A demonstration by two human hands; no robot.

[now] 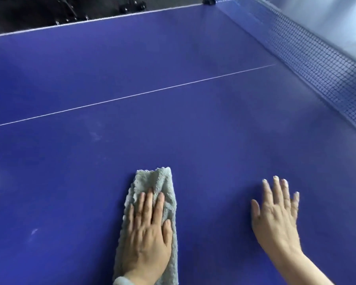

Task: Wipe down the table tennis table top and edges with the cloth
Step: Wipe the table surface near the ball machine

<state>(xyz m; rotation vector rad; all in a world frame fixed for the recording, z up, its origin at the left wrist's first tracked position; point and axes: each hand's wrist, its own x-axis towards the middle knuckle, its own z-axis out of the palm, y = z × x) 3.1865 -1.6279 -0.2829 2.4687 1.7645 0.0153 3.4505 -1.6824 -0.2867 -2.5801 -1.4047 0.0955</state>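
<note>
- A person's left hand [146, 229] presses flat on a folded grey-green cloth [155, 178] on the blue table tennis table [173, 68]; its fingers [148, 202] lie straight and close together on the cloth, curled round nothing.
- The cloth lies toward the near edge of the table, about midway along it, as a long narrow strip pointing at the far edge; its lower end runs out of the bottom of the view.
- The right hand [275, 219] rests palm down on the bare top, well apart from the cloth and nearer the net side; its fingers are straight and slightly spread, holding nothing.
- The cloth looks a soft, fluffy towelling with a scalloped hem; judged light and limp, it should slide easily on the smooth top but bunch up if pushed by one end; a flat palm over the middle of the fold seems the surest hold, and a pinch wrapped over the rim would suit the edges.
- The net [317, 58] runs along the right side; a white centre line [132, 97] crosses the top, and a white stripe [90, 20] marks the far edge.
- Pale smudges [96, 134] show left of the cloth, and another mark [34, 231] nearer the left edge; much wiping appears to remain.
- No container of any kind shows in this view.
</note>
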